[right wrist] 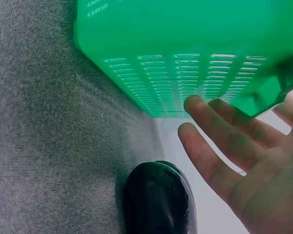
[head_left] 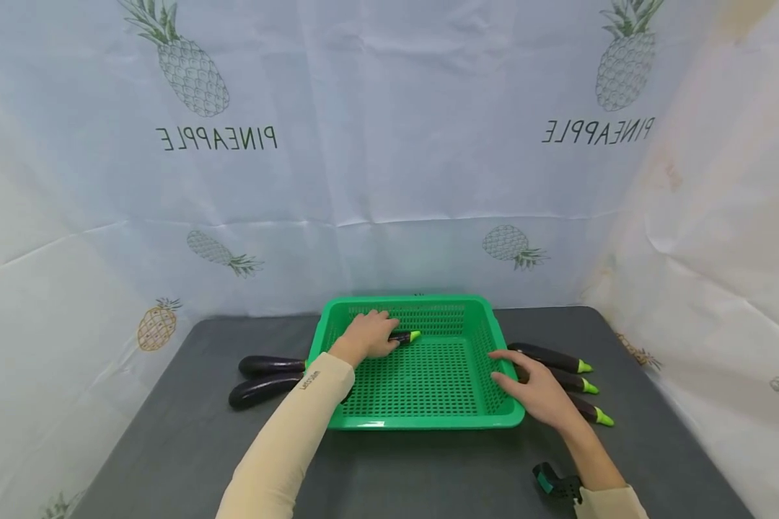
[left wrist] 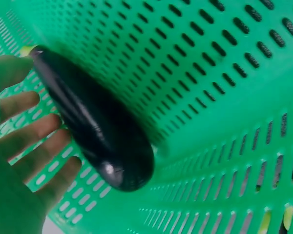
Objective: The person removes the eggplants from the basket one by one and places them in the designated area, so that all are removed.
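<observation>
Inside a green plastic basket (head_left: 415,423), my left hand (head_left: 368,335) is over an eggplant (head_left: 404,337) near the back wall. The left wrist view shows this dark, glossy eggplant (left wrist: 95,117) lying along the basket wall. My left fingers (left wrist: 27,129) are spread beside it, not wrapped around it. At the basket's right rim is my right hand (head_left: 539,393), its thumb and forefinger extending over the side. In the right wrist view, the other fingers (right wrist: 224,131) are extended outside the slotted wall, and another eggplant (right wrist: 158,200) lies below the hand on the table.
Two eggplants (head_left: 260,391) lie left of the basket, their stem ends hidden. To its right are three more with green caps, the farthest eggplant (head_left: 548,357) nearest the back. The grey table (head_left: 402,476) meets a pineapple-print cloth (head_left: 389,180). A black device (head_left: 558,484) is at my right wrist.
</observation>
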Available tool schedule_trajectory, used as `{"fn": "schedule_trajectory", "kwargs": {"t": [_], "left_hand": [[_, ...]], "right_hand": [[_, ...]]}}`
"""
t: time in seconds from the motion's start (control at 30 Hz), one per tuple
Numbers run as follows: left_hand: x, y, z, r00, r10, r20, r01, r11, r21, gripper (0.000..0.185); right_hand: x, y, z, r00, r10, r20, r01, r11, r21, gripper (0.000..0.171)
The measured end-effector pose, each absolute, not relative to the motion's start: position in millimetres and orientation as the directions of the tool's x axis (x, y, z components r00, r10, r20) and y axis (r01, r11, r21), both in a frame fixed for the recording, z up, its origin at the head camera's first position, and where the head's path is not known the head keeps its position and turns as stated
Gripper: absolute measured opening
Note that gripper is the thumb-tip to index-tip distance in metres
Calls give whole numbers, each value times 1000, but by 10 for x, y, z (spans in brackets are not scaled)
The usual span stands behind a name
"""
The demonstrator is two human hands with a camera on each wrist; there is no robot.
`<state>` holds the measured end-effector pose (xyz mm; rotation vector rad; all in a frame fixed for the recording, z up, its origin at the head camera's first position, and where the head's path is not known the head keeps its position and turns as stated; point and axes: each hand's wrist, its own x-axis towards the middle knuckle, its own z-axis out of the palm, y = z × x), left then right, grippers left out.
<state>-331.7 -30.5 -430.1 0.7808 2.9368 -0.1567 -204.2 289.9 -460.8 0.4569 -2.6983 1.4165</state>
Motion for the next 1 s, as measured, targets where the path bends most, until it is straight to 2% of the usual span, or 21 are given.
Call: {"fn": "schedule_trajectory", "kwargs": {"t": [0.4,0.6,0.87,1.0], "left_hand": [[-3305,-360,-4477,-859,487,-156,501,863,-68,51],[-3274,-356,-4449,-845,505,-178,522,850,-67,52],[-3259,-330,-4301,-818,554,-154,565,824,-40,36],[-3238,-322,-4197,-814,558,-161,569,822,-31,33]], "right_hand": [[-2025,2855,-4613,-954,-230,194,-290,535,-793,44],[-2024,2857,-4627,-951,-238,197,-297,535,-790,45],[-2035,2874,-4613,-951,-238,196,-296,533,-793,45],[-2036,2887,-4598,-952,-238,193,-294,533,-793,44]]}}
